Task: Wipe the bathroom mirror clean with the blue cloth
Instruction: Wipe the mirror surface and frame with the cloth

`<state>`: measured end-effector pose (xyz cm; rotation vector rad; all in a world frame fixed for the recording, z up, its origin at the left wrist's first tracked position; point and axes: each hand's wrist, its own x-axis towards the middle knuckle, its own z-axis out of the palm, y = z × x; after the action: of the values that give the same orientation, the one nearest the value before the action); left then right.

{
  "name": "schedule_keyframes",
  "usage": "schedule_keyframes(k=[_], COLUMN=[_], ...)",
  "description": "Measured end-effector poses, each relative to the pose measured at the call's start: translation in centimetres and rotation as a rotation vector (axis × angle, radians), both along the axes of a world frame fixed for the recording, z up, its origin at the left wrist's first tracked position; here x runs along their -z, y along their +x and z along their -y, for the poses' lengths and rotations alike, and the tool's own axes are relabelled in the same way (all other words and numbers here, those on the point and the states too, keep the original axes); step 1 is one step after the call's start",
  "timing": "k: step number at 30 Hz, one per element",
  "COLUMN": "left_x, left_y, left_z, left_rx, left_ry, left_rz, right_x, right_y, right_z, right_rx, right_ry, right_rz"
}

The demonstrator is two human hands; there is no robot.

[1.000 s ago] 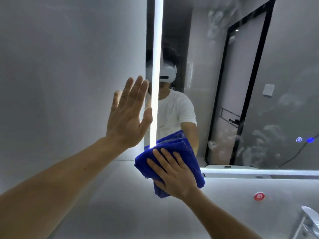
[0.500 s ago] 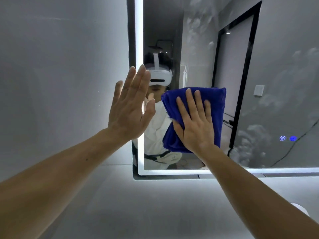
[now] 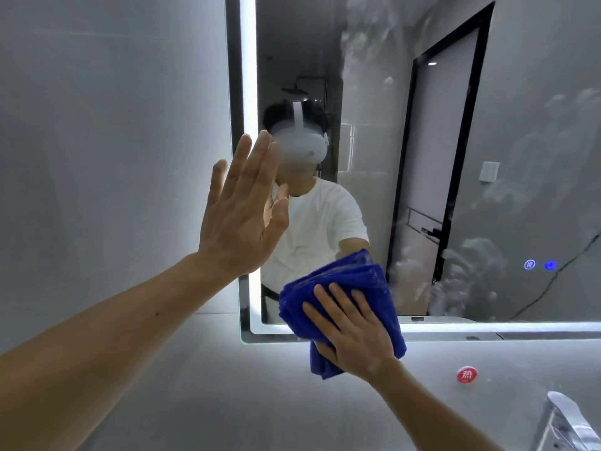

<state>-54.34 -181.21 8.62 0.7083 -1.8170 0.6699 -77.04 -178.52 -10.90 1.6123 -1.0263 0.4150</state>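
The bathroom mirror [image 3: 390, 157] has a lit strip along its left and bottom edges, and white smears cloud its right half. My left hand [image 3: 242, 213] lies flat with straight fingers against the mirror's left edge. My right hand [image 3: 353, 332] presses the folded blue cloth [image 3: 344, 284] with spread fingers onto the mirror's bottom left corner. The cloth overlaps the lit bottom strip and hangs a little below the frame. The mirror reflects a person in a white shirt wearing a white headset.
Grey wall [image 3: 113, 157] lies left of and below the mirror. A red round sticker [image 3: 466, 374] sits on the wall under the mirror, and a chrome tap [image 3: 567, 421] shows at bottom right. Two blue touch icons [image 3: 540, 264] glow on the glass at right.
My right hand has swept the cloth down from mid-height on the glass to the bottom left corner. My left hand has stayed flat at the mirror's left edge.
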Motion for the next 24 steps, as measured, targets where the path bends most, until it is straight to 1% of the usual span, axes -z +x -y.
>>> schedule_keyframes(k=[3,5,10,13,15,18,21,24], left_x=[-0.7,-1.4,-3.0,-4.1,-4.9,-5.8,-6.5,-6.7], left_y=[0.4,0.3,0.1,0.4,0.7,0.9,0.9,0.7], left_z=[-0.1,-0.2,-0.2,-0.5,-0.7,-1.0,-1.2,-1.2], left_rx=[-0.01,-0.012,-0.041,-0.043,-0.042,-0.05,-0.045,-0.031], left_ry=[-0.026,-0.042,-0.067,-0.089,-0.089,-0.078,-0.094,-0.11], left_rz=[0.007,0.012,0.003,-0.009,-0.019,-0.043,-0.044,-0.033], right_x=[-1.0,-3.5,-15.6,-22.3,-24.5,-24.0,-21.7,-17.8], right_y=[-0.6,-0.1,2.2,3.7,4.4,4.9,4.5,4.0], right_z=[-0.2,-0.1,1.0,1.7,2.0,2.2,1.9,1.4], right_rx=[0.006,-0.002,-0.008,-0.007,-0.025,-0.039,-0.017,0.0], right_ry=[0.039,0.018,-0.167,-0.276,-0.315,-0.327,-0.276,-0.199], right_rz=[-0.059,-0.014,0.354,0.49,0.556,0.603,0.529,0.473])
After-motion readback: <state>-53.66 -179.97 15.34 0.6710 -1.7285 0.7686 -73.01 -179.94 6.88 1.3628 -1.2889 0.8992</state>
